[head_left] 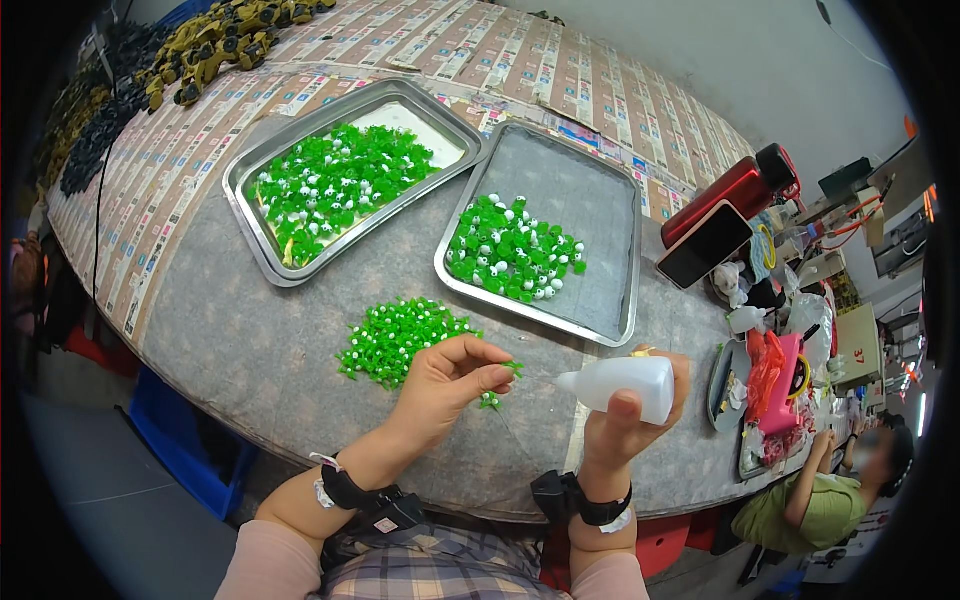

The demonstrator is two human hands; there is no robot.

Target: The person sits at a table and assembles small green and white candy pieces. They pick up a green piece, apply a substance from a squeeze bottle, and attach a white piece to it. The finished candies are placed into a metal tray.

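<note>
My left hand pinches a small green plastic piece between thumb and fingertips. A white squeeze bottle lies tilted in my right hand, its nozzle pointing left toward that piece. Just below the left fingertips, another small green piece with white rests on the table. Beyond my left hand spreads a pile of small green and white pieces. Farther back, one metal tray is heaped with green and white parts. Beside it, a second metal tray carries white balls with green parts at its near left.
At the right stand a red flask and a leaning phone. Nearer are a pink container and red plastic bag. Yellow toy parts lie far left. A person in green sits at the right.
</note>
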